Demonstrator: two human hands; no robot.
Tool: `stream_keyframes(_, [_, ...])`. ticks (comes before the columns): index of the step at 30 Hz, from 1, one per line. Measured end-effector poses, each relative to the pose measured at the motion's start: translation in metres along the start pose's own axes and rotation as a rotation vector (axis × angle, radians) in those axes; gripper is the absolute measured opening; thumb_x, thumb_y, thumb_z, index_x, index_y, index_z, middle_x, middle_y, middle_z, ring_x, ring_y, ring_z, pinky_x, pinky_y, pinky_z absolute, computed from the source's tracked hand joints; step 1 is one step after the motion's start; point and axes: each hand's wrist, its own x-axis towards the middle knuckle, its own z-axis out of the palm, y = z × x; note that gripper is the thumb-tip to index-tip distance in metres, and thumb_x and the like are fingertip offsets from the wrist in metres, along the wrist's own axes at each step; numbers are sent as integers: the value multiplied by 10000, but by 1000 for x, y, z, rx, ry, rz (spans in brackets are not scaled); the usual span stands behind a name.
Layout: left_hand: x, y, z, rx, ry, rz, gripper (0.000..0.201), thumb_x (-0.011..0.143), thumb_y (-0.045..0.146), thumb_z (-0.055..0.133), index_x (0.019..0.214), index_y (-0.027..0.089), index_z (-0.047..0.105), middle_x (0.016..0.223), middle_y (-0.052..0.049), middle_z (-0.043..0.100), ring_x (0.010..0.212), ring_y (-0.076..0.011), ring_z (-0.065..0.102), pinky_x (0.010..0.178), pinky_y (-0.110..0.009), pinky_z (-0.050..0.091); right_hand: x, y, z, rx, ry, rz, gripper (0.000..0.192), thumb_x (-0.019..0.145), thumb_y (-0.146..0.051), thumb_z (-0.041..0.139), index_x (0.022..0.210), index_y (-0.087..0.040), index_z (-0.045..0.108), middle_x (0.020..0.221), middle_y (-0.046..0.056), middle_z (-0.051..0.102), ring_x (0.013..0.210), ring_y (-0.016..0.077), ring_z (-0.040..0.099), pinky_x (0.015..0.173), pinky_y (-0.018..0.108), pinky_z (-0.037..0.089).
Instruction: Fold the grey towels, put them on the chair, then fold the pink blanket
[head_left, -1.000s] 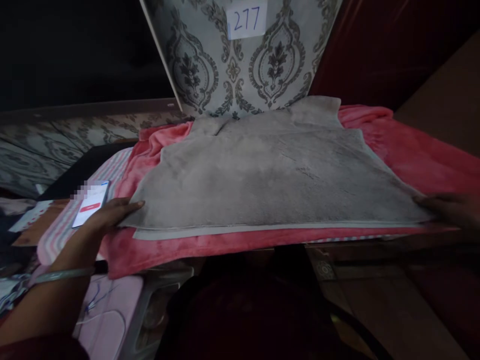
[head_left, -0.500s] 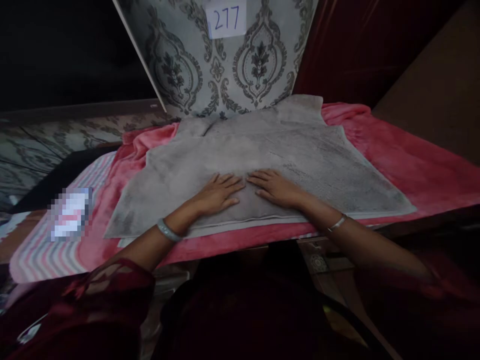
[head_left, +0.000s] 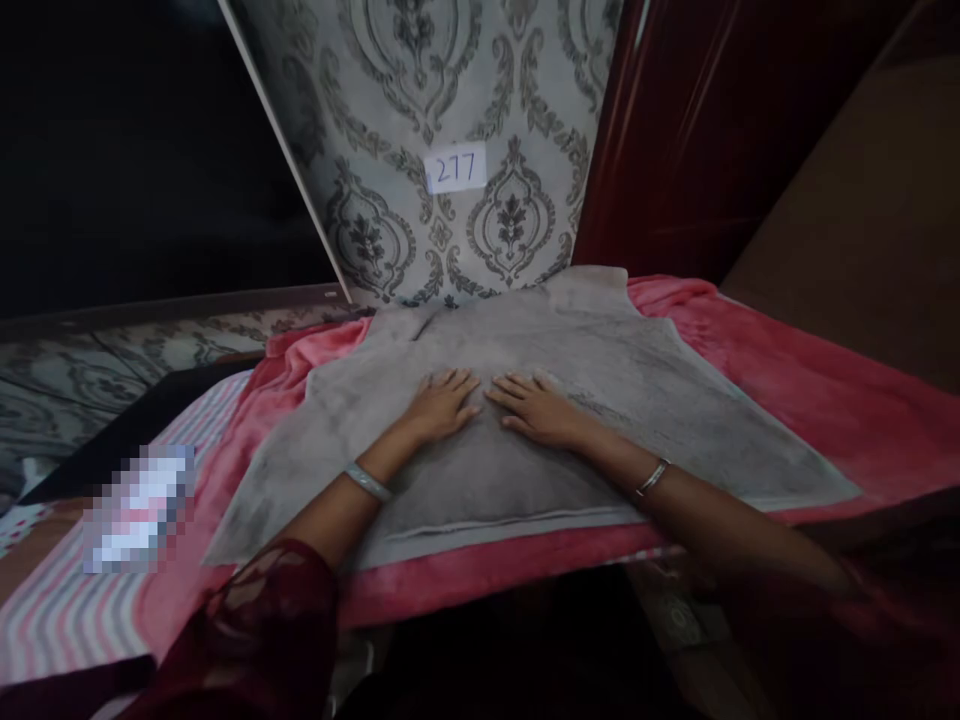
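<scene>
Well to the left of your fingers, and beyond them, stands a large, flat black screen (head_left: 150,150). Nearer you on that side, a blurred, pale rectangular object (head_left: 142,515) lies on a cloth striped in pink, grey and white (head_left: 60,625). A silver-coloured bangle (head_left: 367,482) circles your wrist just behind your left hand (head_left: 439,408). That hand lies palm down, its fingers slightly spread and its thumb out to the right, pressing nothing but the grey, plush-looking fabric piece (head_left: 487,475) under it. The fabric lies flat beneath both sets of fingers and extends past them on every side, over a pink plush blanket (head_left: 787,390). Beyond your left fingertips, a white paper card marked 277 (head_left: 456,167) is on the patterned wall. Your right hand (head_left: 544,412) also rests palm down on the fabric, fingers slightly parted, fingertips near the left ones without touching.
</scene>
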Motion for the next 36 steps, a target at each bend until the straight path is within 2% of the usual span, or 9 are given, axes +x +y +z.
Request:
stream_keyframes(4, [7, -6, 17, 14, 90, -81, 648, 1002, 557, 374, 1586, 280, 324, 1674, -82, 267, 1549, -323, 212, 1217, -621, 208, -2, 57, 2, -39, -2, 212, 603, 1036, -518, 318, 1582, -268, 366, 1651, 94, 289, 1519, 311, 265, 1189, 606, 249])
stream_keyframes(8, [-2, -34, 18, 29, 94, -247, 666, 993, 602, 342, 1578, 284, 349, 1672, -66, 275, 1543, -342, 223, 1210, -650, 190, -30, 115, -2, -91, 14, 481, 606, 1040, -515, 251, 1591, -282, 345, 1655, 66, 287, 1520, 300, 267, 1192, 608, 248])
stream_keyframes(12, [-4, -79, -4, 92, 92, -534, 652, 999, 553, 335, 1574, 248, 366, 1674, -103, 262, 1545, -371, 197, 1204, -665, 172, -36, 129, -13, -118, -31, 635, 622, 1034, -518, 262, 1598, -265, 331, 1667, 72, 253, 1529, 317, 236, 1191, 628, 235])
stream_keyframes(14, [1, -93, -14, 121, 141, -649, 666, 994, 545, 344, 1571, 216, 374, 1673, -137, 255, 1537, -406, 196, 1188, -679, 196, -22, 120, -17, -106, -10, 597, 615, 1038, -501, 249, 1597, -258, 338, 1672, 78, 238, 1533, 322, 221, 1186, 624, 247])
stream_keyframes(19, [21, -86, -8, 142, 157, -478, 631, 1002, 490, 345, 1586, 251, 341, 1681, -77, 250, 1554, -354, 175, 1220, -642, 172, 17, 114, -19, -63, 7, 421, 564, 1050, -433, 253, 1590, -301, 344, 1674, 45, 246, 1535, 281, 225, 1208, 568, 236])
stream_keyframes(25, [28, -85, 12, 128, 115, -508, 650, 1008, 496, 280, 1612, 257, 259, 1695, -22, 184, 1566, -327, 133, 1223, -637, 181, -11, 188, -31, -135, 82, 819, 542, 1049, -405, 271, 1552, -259, 414, 1637, 88, 340, 1508, 322, 275, 1166, 654, 236])
stream_keyframes(28, [30, -91, 13, 158, 120, -497, 649, 1003, 481, 276, 1609, 249, 273, 1691, -28, 187, 1563, -335, 143, 1213, -649, 194, -30, 223, -45, -114, 141, 912, 509, 1043, -358, 279, 1455, -226, 545, 1552, 121, 472, 1454, 349, 359, 1128, 675, 282])
stream_keyframes(32, [34, -95, 15, 176, 141, -499, 645, 992, 474, 286, 1602, 267, 294, 1684, -33, 202, 1560, -335, 158, 1201, -655, 218, -39, 254, -61, -92, 144, 935, 422, 1000, -280, 381, 1260, -180, 698, 1364, 141, 639, 1259, 300, 567, 1058, 473, 438])
stream_keyframes(36, [36, -95, 17, 163, 140, -497, 644, 988, 477, 300, 1600, 280, 301, 1682, -31, 216, 1560, -328, 162, 1208, -644, 216, -43, 273, -61, -102, 179, 984, 388, 958, -238, 415, 1154, -117, 727, 1166, 160, 723, 1028, 253, 672, 853, 325, 519])
